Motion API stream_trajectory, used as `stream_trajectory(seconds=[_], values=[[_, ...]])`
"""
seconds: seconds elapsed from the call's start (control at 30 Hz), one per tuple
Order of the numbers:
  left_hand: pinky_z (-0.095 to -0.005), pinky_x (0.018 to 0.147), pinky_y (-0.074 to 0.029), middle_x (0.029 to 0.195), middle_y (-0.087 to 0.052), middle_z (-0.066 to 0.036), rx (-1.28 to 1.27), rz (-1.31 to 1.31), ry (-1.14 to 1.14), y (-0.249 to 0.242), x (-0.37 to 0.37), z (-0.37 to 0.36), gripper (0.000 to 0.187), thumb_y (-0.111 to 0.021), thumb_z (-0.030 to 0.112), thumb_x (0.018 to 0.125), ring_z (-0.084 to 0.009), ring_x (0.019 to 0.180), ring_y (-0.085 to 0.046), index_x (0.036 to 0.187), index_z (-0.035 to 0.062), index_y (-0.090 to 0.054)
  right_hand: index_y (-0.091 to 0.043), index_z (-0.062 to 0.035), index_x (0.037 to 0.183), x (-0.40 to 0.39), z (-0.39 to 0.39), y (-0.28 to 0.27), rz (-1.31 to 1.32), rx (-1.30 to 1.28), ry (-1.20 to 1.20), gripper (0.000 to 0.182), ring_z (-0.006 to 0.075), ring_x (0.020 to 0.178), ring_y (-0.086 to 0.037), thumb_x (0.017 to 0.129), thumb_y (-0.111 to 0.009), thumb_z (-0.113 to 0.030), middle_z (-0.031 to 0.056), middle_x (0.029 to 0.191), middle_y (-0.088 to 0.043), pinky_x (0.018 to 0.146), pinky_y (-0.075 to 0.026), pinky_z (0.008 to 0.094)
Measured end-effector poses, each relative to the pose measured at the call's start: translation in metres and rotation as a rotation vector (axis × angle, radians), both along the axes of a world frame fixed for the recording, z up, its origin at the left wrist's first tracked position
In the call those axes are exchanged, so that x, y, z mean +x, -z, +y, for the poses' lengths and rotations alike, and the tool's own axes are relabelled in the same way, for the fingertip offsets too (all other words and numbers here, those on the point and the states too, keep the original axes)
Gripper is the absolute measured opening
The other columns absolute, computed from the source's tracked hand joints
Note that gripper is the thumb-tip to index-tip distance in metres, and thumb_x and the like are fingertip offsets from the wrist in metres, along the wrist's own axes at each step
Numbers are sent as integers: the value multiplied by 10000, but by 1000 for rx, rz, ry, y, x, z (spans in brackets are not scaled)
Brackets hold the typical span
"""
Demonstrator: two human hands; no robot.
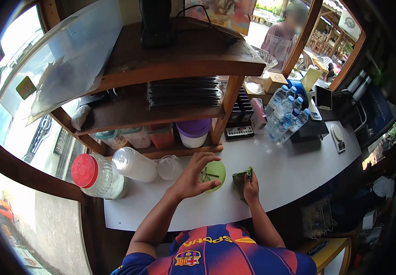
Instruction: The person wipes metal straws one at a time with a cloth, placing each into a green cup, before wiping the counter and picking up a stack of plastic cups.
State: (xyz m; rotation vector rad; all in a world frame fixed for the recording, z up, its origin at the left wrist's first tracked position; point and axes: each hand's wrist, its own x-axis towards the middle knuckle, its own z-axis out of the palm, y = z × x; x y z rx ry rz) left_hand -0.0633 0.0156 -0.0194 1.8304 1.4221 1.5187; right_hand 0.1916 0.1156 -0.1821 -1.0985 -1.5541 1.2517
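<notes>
My left hand point(194, 175) is open, its thumb and fingers spread in a curve over the near-left side of a light green plastic container point(219, 173). Some dark, thin sticks or slots show inside the container, partly hidden by the hand. To the right of it, my right hand point(251, 187) grips a dark green cloth point(239, 184) that hangs folded from the fingers, close over the white counter point(280, 176).
Left on the counter are a red-lidded jar point(85, 171), a white bottle-like container point(136, 166) and a small white bag point(169, 167). Wooden shelves point(161, 68) rise behind. Water bottles point(285, 114), a scale point(337, 137) and a calculator point(239, 132) lie right. A person point(282, 39) stands outside.
</notes>
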Motion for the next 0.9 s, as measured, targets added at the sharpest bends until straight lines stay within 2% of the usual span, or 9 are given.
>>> stream_trajectory(seconds=[0.1, 0.2, 0.3, 0.4, 0.5, 0.6, 0.7, 0.8, 0.9], values=[[-436, 979, -429, 1129, -601, -149, 106, -52, -59, -15, -22, -1, 379, -736, 198, 854, -323, 1154, -548, 1168, 37, -598, -549, 13, 1130, 1, 1, 2, 0, 14, 7, 212, 141, 907, -539, 1050, -469, -167, 66, 971, -612, 854, -441, 279], [-442, 946, -428, 1127, -592, -132, 173, 263, -399, -34, -57, 21, 284, -665, 146, 879, -324, 1084, -551, 1146, 58, -621, -549, 12, 1132, 3, -1, 3, 5, -7, 1, 213, 137, 912, -536, 1050, -468, -167, 64, 972, -613, 859, -437, 278], [-453, 930, -423, 1103, -591, -111, 223, 579, -630, -60, -95, 48, 296, -643, 65, 855, -327, 1059, -544, 1151, 80, -632, -549, 12, 1131, 3, 0, 4, 24, -13, 6, 215, 133, 919, -533, 1050, -469, -170, 62, 975, -612, 867, -434, 279], [-456, 974, -421, 1123, -593, -120, 234, 714, -627, -71, -129, 71, 310, -669, 54, 827, -329, 1120, -535, 1134, 84, -635, -549, 11, 1140, 7, 1, 12, 40, -21, 9, 223, 132, 931, -534, 1049, -471, -177, 60, 991, -614, 875, -433, 281], [-459, 1011, -396, 1111, -600, -92, 138, 832, -560, -73, -150, 82, 311, -668, 95, 837, -299, 1128, -540, 1147, 94, -634, -549, 13, 1166, 8, 1, 9, 57, -11, 2, 241, 135, 958, -543, 1050, -468, -183, 62, 1025, -621, 891, -432, 279], [-449, 1036, -390, 1097, -613, -80, 55, 813, -491, -81, -155, 81, 255, -688, 112, 823, -286, 1141, -541, 1076, 90, -659, -546, 17, 1195, 4, -3, 1, 75, 17, 5, 260, 138, 988, -550, 1052, -463, -184, 67, 1055, -626, 910, -430, 276], [-440, 1032, -394, 1044, -628, -77, 60, 793, -465, -89, -158, 81, 192, -723, 115, 789, -284, 1128, -547, 973, 82, -677, -545, 22, 1207, 6, -1, 4, 75, 11, -9, 267, 137, 997, -553, 1052, -464, -179, 68, 1067, -629, 917, -430, 275], [-441, 963, -423, 970, -628, -94, 240, 825, -475, -90, -159, 83, 155, -736, 120, 762, -311, 1036, -566, 888, 62, -666, -549, 23, 1198, 7, -2, 2, 135, -12, -5, 262, 127, 975, -554, 1052, -471, -180, 59, 1055, -629, 901, -436, 273], [-437, 950, -432, 977, -631, -98, 116, 767, -511, -95, -150, 80, 184, -750, 126, 743, -312, 1030, -569, 898, 72, -666, -558, 13, 1176, 15, 1, 6, 231, -29, 7, 254, 112, 934, -559, 1053, -482, -195, 40, 1023, -628, 864, -449, 263]])
